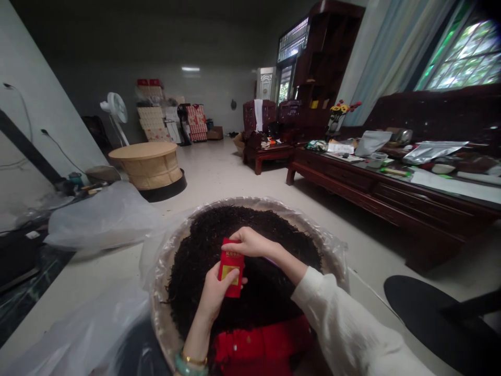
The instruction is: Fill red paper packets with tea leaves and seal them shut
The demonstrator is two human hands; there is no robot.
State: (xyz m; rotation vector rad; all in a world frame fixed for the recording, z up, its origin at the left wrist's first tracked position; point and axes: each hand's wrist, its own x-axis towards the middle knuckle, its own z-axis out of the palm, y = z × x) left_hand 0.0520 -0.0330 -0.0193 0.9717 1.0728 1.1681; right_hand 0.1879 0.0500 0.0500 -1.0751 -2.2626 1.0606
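Note:
A small red packet (232,262) with gold print and a gold square is held upright between both hands. My left hand (216,288) grips its lower part, thumb across the front. At the packet's top edge, my right hand (250,243) pinches it with thumb and fingers. Beneath them, a heap of dark, dry, tea-like leaves (274,224) fills a large round container (158,305) lined with clear plastic. More red packets or red cloth-like pieces (262,347) lie at the container's near side; their exact kind is unclear.
Clear plastic bags (104,216) lie on the floor at left. Behind stands a round wooden drum-like stand (148,169) near a white fan (115,107). A dark wooden table (352,177) bearing bags and papers is at right. A black round base (422,313) stands nearby.

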